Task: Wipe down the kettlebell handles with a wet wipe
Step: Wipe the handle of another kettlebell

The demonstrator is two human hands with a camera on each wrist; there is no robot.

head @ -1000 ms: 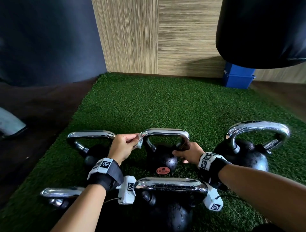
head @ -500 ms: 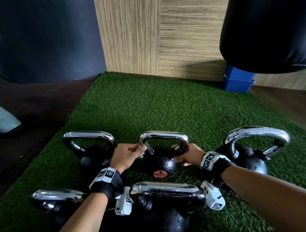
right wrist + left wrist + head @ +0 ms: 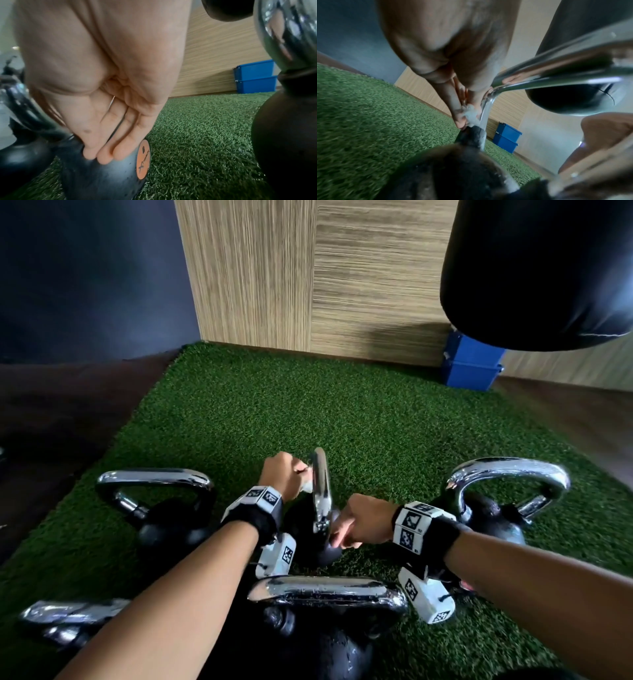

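The small black middle kettlebell stands on the green turf with its chrome handle edge-on to me. My left hand pinches a crumpled white wet wipe against the handle's left side. In the left wrist view the wipe sits low on the far leg of the handle, just above the ball. My right hand holds the kettlebell at the handle's near base. Three of its fingers lie on the black ball beside an orange label. Thumb and forefinger are hidden.
Several more chrome-handled kettlebells stand around: one left, a large one right, one close in front of me, another at the near left. A black punching bag hangs top right above stacked blue boxes.
The middle kettlebell has turned about a quarter turn, its handle now edge-on. My left hand moved farther away with the wipe; my right hand came nearer and lower onto the ball.
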